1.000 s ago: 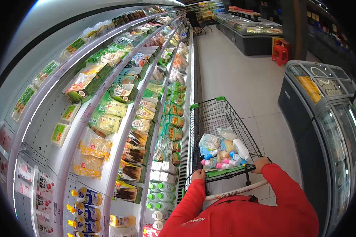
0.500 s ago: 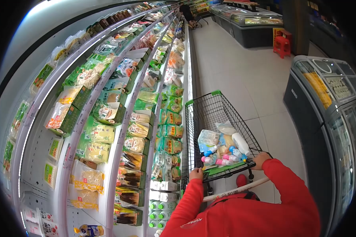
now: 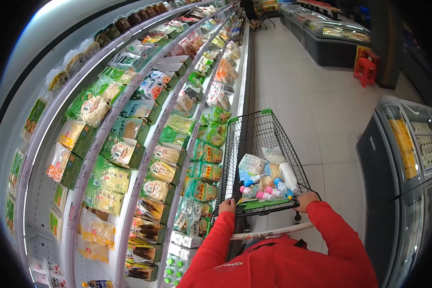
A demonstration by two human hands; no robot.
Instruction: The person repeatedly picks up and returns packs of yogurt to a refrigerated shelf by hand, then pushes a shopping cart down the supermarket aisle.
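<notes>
My left hand is closed on the near left corner of a black wire shopping cart with green corner pieces. At the near right corner my right hand grips the same rim, its fingers curled over it. Both sleeves are red. Inside the cart, toward the near end, lie a clear-wrapped package, a white bottle, a white bag and several small bottles with pink and blue parts. A pale handle bar with lettering crosses in front of my body.
Along the left runs a chilled shelf of packaged foods, close to the cart's left side. Freezer cases stand right and farther back. A red stool is beside a pillar. A person stands far down the tiled aisle.
The view has swung left, so the aisle, stool and freezers appear farther right. The cart sits straighter along the aisle, and both hands keep their hold on its rim.
</notes>
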